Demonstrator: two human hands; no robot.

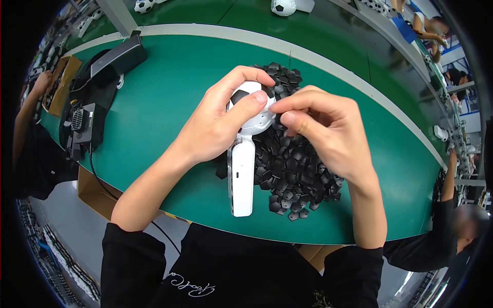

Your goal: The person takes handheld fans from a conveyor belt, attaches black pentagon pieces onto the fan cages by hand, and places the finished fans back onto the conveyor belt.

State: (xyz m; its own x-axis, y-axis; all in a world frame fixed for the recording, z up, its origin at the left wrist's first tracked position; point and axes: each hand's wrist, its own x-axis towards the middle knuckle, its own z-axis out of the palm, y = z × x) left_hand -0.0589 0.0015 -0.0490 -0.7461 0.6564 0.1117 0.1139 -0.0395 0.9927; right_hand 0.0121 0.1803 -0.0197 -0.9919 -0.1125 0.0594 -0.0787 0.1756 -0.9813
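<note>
A white handheld device (243,177) has a round head patterned like a soccer ball and a long straight handle pointing toward my body. My left hand (208,126) is closed around its head, thumb and index finger over the black and white panels. At the head's right side, my right hand (336,131) has thumb and index finger pinched together; what lies between them, if anything, is hidden or too small to name. Beneath and beside both hands spreads a pile of small black pentagon-shaped pieces (292,167).
On the green table (159,102), a dark boxy device (120,59) and a black unit with a cable (90,123) stand at left. A cardboard box (64,84) lies beyond them. Other people work at both sides. Soccer-patterned pieces (283,7) lie past the table's raised far edge.
</note>
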